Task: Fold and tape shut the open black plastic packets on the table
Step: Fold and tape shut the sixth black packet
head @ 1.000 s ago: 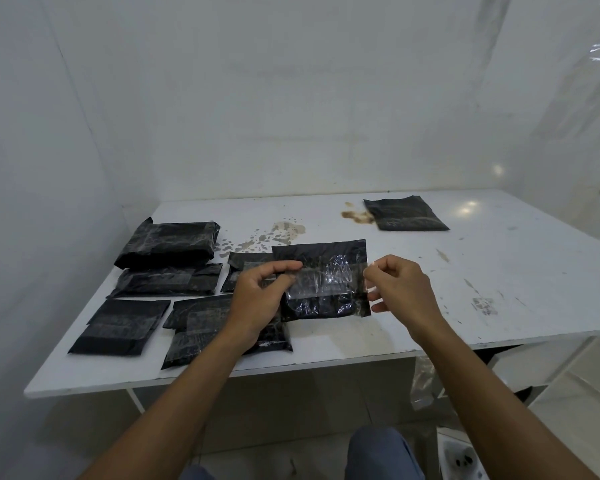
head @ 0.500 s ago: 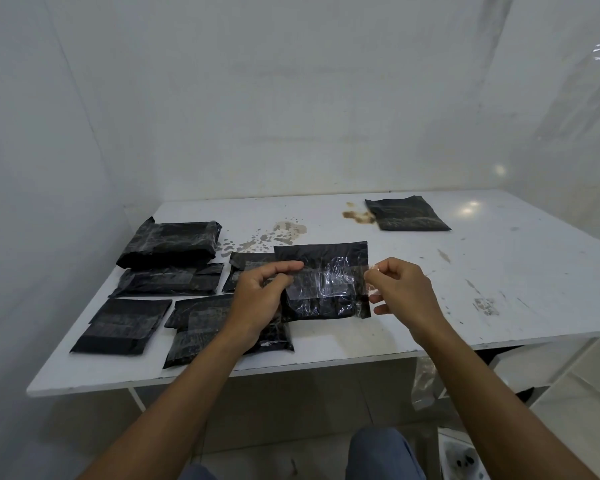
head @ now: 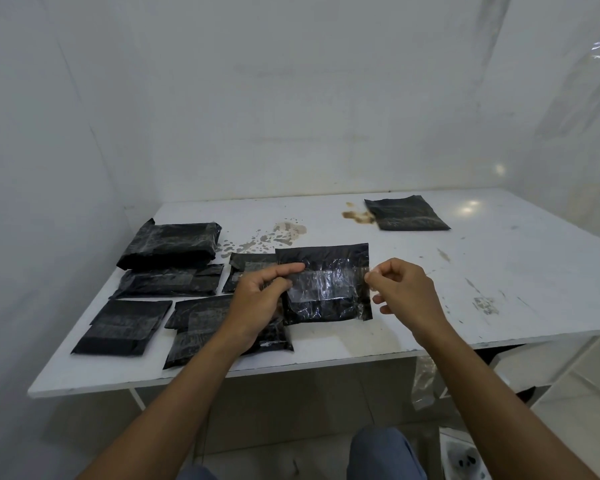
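Several black packets (head: 168,282) lie on the left part of the white counter (head: 499,271), close to the left wall (head: 49,202). The thick packet (head: 173,245) is the farthest of them and looks fuller than the others. The flat ones lie in front of it, and pale bands cross their tops. One flat packet (head: 123,327) is near the front edge. Beside it another one (head: 198,334) lies partly under the left wrist.

The left hand (head: 257,299) is above this group. Its thumb and forefinger are closed on the left end of a strip of clear tape (head: 326,280), and its other fingers are curled below. The tape runs across the middle packet (head: 326,306), which lies flat on the counter between the two hands, near the front edge. The upper part of this packet is folded down, and the tape sits over the fold. I cannot tell if the tape is already pressed on the plastic along its whole length.

The right hand (head: 406,292) pinches the right end of the tape between thumb and forefinger, just beside the right edge of the middle packet. Its remaining fingers are bent loosely.

One far packet (head: 406,214) lies alone at the back right of the counter, well apart from the others, with a brown stain (head: 357,216) touching its left side. A knee in blue cloth (head: 385,452) shows below the counter.
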